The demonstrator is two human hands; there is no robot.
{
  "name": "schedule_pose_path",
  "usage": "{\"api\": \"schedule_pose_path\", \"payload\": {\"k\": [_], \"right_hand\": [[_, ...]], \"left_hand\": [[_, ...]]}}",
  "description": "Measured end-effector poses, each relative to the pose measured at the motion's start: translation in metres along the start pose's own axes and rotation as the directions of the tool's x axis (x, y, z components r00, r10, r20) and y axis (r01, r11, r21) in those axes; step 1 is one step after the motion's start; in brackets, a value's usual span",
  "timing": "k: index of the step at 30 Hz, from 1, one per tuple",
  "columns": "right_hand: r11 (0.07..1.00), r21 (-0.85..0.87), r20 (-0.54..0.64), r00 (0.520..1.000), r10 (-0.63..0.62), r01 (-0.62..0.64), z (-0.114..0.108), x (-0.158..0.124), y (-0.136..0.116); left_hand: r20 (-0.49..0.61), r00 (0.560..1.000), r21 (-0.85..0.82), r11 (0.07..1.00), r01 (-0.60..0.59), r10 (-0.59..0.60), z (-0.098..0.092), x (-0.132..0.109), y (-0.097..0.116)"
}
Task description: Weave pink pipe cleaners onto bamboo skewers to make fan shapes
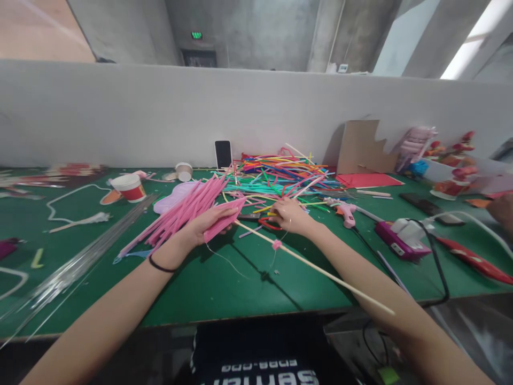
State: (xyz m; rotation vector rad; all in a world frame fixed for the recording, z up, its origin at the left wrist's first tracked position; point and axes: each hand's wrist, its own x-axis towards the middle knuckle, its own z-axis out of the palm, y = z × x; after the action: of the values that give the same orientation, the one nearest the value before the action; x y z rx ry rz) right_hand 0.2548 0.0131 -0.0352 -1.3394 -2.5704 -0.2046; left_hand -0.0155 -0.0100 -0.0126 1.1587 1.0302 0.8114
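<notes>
My left hand (212, 222) is closed around a flat pink piece (222, 218) that looks folded. A thin wooden stick (320, 263) runs from it down to the right, with a small pink tuft (277, 244) partway along. A fine strand (226, 261) hangs below the pink piece. To the right, my right hand (290, 215) has its fingers curled on the red handles of a pair of scissors (267, 223), whose blades lie toward the pink piece. Beside my left hand lies a bundle of pink fuzzy stems (182, 208).
A heap of coloured stems (280, 168) lies at the back, before an upright phone (223, 155). Right are a pink glue gun (345, 211), a purple power strip (403, 240) and cables. Left are a paper cup (130, 188) and thin wires (80, 262). Another person's hand (500, 214) shows far right.
</notes>
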Motion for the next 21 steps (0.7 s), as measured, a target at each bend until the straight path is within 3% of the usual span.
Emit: {"api": "schedule_pose_path", "payload": {"k": [3, 5, 7, 10, 12, 14, 17, 21], "right_hand": [[0.988, 0.123, -0.176, 0.977, 0.117, -0.096, 0.0, 0.0, 0.011], [0.926, 0.332, -0.294, 0.913, 0.284, -0.181, -0.001, 0.001, 0.018], [0.768, 0.603, -0.319, 0.817, 0.48, -0.216, -0.003, 0.003, 0.021], [0.412, 0.895, -0.167, 0.729, 0.664, -0.17, -0.008, 0.005, 0.02], [0.236, 0.965, -0.075, 0.736, 0.673, -0.118, -0.011, 0.005, 0.016], [0.144, 0.987, -0.044, 0.764, 0.644, -0.065, -0.012, 0.004, 0.013], [0.047, 0.999, -0.03, 0.789, 0.614, 0.002, -0.011, 0.005, 0.009], [-0.006, 0.997, -0.056, 0.765, 0.641, 0.078, -0.009, 0.007, 0.007]], "left_hand": [[-0.044, 0.999, 0.02, 1.0, -0.001, 0.001, -0.001, -0.003, 0.003], [-0.047, 0.999, 0.022, 1.0, 0.007, -0.006, -0.001, -0.004, 0.004], [-0.01, 1.0, 0.003, 1.0, 0.008, -0.008, 0.0, -0.003, 0.003], [0.037, 0.999, -0.02, 1.0, 0.019, -0.018, 0.0, 0.0, 0.0], [0.041, 0.999, -0.017, 0.999, 0.033, -0.033, 0.0, 0.002, -0.002], [0.04, 0.998, -0.011, 0.999, 0.046, -0.046, -0.001, 0.003, -0.003], [0.037, 0.998, 0.0, 0.998, 0.058, -0.058, -0.001, 0.003, -0.005], [0.036, 0.997, 0.016, 0.998, 0.069, -0.069, -0.001, 0.004, -0.007]]}}
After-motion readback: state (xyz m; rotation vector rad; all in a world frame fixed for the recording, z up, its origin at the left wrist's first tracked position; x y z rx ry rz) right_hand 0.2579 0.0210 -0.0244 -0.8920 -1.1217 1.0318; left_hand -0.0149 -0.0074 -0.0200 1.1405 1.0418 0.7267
